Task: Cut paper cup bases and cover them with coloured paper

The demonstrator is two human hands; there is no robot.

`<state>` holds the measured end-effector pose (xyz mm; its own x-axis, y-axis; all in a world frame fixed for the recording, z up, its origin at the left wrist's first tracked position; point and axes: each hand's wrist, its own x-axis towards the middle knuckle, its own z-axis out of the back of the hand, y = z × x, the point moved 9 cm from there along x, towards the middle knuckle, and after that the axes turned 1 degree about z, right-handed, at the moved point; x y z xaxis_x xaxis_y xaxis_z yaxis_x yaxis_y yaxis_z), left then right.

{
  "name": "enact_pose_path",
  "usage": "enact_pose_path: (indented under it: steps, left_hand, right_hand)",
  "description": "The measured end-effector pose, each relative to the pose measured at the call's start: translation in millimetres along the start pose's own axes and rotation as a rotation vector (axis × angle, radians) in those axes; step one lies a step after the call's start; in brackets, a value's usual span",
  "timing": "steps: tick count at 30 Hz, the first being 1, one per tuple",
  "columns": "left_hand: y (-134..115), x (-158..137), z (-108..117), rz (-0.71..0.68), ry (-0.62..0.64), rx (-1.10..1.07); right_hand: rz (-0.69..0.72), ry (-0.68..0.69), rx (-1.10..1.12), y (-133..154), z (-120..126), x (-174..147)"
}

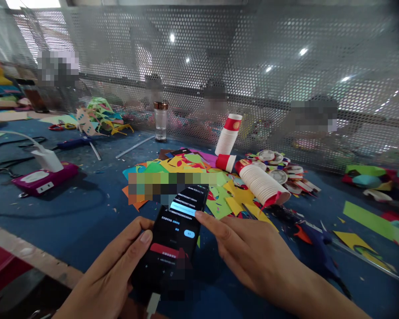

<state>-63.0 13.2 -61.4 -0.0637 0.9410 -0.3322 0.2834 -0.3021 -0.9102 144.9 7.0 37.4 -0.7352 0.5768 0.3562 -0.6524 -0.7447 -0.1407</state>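
A person's left hand (pixel 129 248) clasps a phone (pixel 168 239) at lower center of the frame, thumb over its edge, as the right hand (pixel 252 246) touches the lit screen with its index finger. From here I cannot tell whether its other fingers, largely hidden, are folded. Pixel blocks blot the phone's lower end; a white cable (pixel 153 303) leaves the bottom edge.
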Motion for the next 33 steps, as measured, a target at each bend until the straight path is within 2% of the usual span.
enact_pose_path:
  steps: [4,9,13,17,28,33]
  left_hand:
    - [-1.7,-4.4,-5.7,0.065,-0.036,-0.1]
    - [-4.8,-5.6,-18.0,0.099,-0.016,-0.154]
    - [-1.8,0.6,-16.6,0.057,0.024,-0.155]
    - [3.9,4.7,-10.8,0.068,-0.006,-0.154]
    - [-8.8,-9.3,-18.5,0.098,-0.093,-0.2]
    - [-3.5,-3.3,-15.1,0.096,-0.058,-0.158]
  right_hand:
    - [0.003,0.01,0.017,2.1,-0.8,-0.3]
    - [0.06,0.056,0.046,10.0,-5.6,-0.9]
    - [0.079,0.064,0.048,13.9,-7.5,-0.4]
    - [0.075,0.104,0.044,15.0,-10.4,-0.7]
    - [0.059,0.031,0.048,9.2,-4.7,-1.9]
    - [0.066,0.023,0.044,9.7,-3.2,-1.9]
